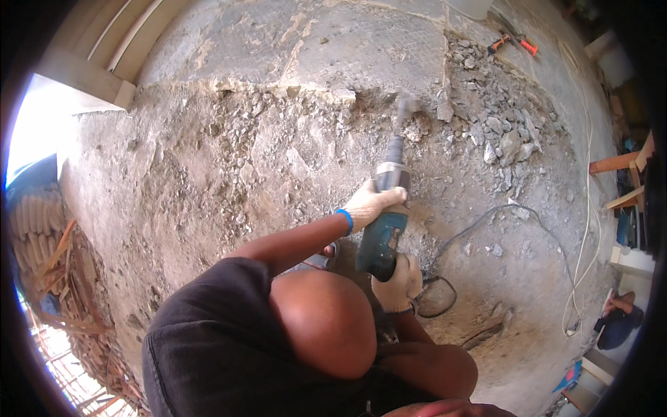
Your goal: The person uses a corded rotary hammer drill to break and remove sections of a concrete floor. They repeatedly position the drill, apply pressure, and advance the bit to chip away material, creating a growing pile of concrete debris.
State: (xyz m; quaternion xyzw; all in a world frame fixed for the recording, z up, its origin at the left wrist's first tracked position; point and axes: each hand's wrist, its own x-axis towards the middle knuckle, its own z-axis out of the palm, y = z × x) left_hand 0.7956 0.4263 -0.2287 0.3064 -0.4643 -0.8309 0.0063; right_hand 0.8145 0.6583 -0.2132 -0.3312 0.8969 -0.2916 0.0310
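Note:
A teal and black rotary hammer (382, 240) is in both my hands, pointing away from me at the broken floor. My left hand (372, 206), in a pale glove with a blue cuff, is wrapped round its front, behind the chuck (394, 149). On the rear handle my right hand (401, 285) is closed, also in a pale glove. The chisel bit (404, 111) is blurred at its tip, close to the broken edge of the concrete slab (368, 52). Whether it touches the slab I cannot tell.
Broken concrete chunks (511, 144) lie heaped at right. A black cable (517, 206) loops behind the tool; a pale cord (589, 139) runs farther right. Orange-handled tools (498, 46) lie far right. Wood scraps (66, 278) are piled left. Another person (618, 323) is at the right edge.

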